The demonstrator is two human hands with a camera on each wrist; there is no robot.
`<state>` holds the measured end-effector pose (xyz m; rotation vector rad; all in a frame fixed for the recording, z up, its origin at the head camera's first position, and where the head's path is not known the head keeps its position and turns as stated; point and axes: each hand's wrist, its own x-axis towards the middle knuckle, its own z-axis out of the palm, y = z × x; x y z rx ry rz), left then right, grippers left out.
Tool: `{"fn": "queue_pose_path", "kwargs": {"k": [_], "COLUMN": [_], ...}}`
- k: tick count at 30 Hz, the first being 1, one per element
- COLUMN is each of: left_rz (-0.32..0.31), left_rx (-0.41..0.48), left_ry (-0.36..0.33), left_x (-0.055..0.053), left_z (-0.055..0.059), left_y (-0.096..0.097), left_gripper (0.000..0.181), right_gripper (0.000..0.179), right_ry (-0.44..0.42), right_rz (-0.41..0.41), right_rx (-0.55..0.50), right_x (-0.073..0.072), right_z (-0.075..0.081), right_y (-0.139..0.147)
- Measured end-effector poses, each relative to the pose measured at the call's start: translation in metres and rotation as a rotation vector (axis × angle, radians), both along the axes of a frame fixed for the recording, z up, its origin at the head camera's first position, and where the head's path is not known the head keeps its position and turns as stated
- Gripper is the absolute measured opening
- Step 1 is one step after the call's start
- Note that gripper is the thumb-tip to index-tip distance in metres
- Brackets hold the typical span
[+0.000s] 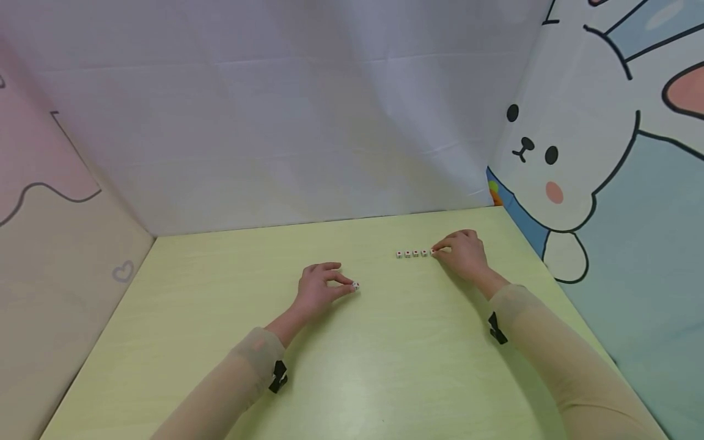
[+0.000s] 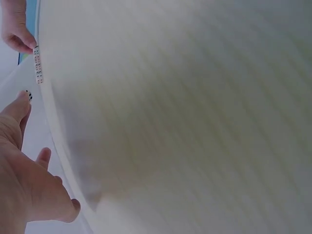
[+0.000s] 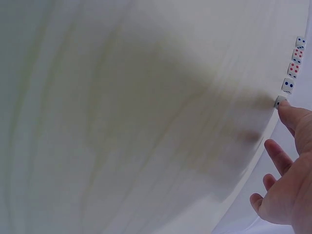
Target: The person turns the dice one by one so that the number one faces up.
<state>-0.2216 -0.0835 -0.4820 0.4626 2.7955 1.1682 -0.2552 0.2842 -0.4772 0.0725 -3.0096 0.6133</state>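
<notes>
Several small white dice (image 1: 415, 253) stand in a straight row toward the back right of the table. My right hand (image 1: 463, 253) pinches the die (image 3: 279, 102) at the right end of that row between thumb and finger. Blue and red dots show on the row's faces in the right wrist view. To the left of the row and nearer to me, my left hand (image 1: 321, 287) pinches another die (image 1: 355, 285) at its fingertips. That die shows dark dots in the left wrist view, and the remaining fingers spread away from it.
The pale yellow table (image 1: 352, 366) carries the dice. A white cloth wall (image 1: 286, 140) rises along its back edge. On the right stands a panel (image 1: 632, 244) with a cartoon rabbit, and a pink and beige panel (image 1: 55, 275) is on the left.
</notes>
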Motion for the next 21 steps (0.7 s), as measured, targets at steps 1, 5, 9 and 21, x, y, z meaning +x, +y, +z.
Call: {"fn": "queue_pose_path", "kwargs": {"k": [1, 5, 9, 21], "left_rz": [-0.002, 0.000, -0.008, -0.021], "left_rx": [-0.015, -0.069, -0.106, -0.167], "left_ry": [-0.002, -0.001, 0.016, 0.067], "left_x": [-0.0001, -0.0007, -0.0008, 0.0022], "left_z": [-0.0003, -0.0014, -0.0036, -0.0093], "left_y": [0.0002, 0.0010, 0.0017, 0.0001], "left_gripper": [0.013, 0.014, 0.016, 0.015], "right_gripper": [0.021, 0.022, 0.022, 0.021], "right_ry": [0.000, -0.001, 0.002, -0.004], "right_rz": [0.000, 0.001, 0.001, -0.009], "right_rx": [0.000, 0.003, 0.006, 0.005], "right_x": [0.0001, 0.0000, 0.0004, 0.0003], "right_z": [0.0001, 0.0000, 0.0004, 0.0020], "right_y": [0.0001, 0.0003, -0.0003, -0.0023]}}
